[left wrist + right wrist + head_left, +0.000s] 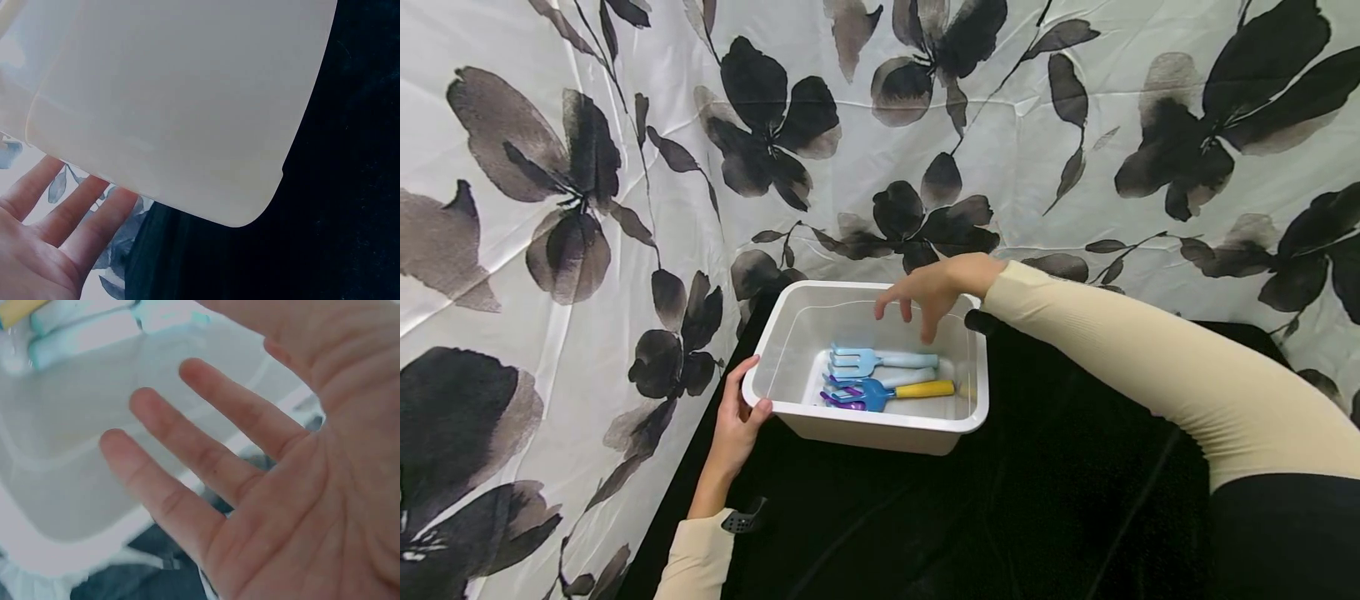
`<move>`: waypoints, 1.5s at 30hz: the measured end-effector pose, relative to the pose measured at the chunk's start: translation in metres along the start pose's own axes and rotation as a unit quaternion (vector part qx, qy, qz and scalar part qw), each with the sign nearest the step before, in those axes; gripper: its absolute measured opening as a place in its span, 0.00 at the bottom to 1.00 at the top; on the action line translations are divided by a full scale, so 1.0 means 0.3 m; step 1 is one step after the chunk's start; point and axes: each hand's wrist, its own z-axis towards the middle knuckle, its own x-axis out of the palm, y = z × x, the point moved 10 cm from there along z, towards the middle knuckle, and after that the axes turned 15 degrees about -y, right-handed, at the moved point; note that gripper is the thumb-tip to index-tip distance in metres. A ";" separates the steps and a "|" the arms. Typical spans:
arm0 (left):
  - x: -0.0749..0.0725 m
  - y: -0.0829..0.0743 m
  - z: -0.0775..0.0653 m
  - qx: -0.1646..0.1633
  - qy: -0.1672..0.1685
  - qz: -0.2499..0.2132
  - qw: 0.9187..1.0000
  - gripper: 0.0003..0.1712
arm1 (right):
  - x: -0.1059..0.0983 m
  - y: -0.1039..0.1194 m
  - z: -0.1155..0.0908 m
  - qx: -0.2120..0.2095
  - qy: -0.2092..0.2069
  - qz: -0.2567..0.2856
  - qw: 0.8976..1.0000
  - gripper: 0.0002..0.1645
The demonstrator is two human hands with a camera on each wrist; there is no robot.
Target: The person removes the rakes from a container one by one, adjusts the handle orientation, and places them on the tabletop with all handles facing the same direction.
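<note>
A white plastic bin (880, 429) stands on a black surface in the head view. Inside lie several small toy garden tools: a light blue rake (867, 361), a blue tool with a yellow handle (925, 389), another pale handle (910, 377) between them, and a purple piece (850, 405) partly covered. My left hand (737, 425) holds the bin's left corner, thumb at the rim and fingers along the outer wall. Over the bin's back right part hovers my right hand (936, 292), fingers spread and bent downward, nothing in them. The right wrist view shows its fingers (206, 456) above the bin's inside.
A white curtain (1037, 150) with dark flower print hangs behind and to the left, close to the bin's back. Black cloth (1037, 500) covers the surface in front and to the right. A dark band (743, 518) circles the left wrist.
</note>
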 end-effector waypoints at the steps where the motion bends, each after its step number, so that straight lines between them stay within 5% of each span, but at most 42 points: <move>1: -0.001 0.000 -0.001 0.000 -0.001 -0.001 1.000 0.41 | 0.023 0.005 0.018 0.005 0.013 0.006 1.000 0.48; 10: -0.004 0.002 -0.005 0.003 -0.003 -0.005 1.000 0.41 | 0.179 0.015 0.123 0.022 0.098 0.003 0.995 0.37; 24: -0.004 0.004 -0.007 0.009 -0.003 0.007 1.000 0.42 | 0.403 -0.029 0.204 0.053 0.183 -0.025 0.981 0.34; 45: -0.010 0.002 0.002 0.019 -0.001 0.007 1.000 0.41 | 0.499 -0.026 0.238 0.020 0.193 -0.056 0.979 0.27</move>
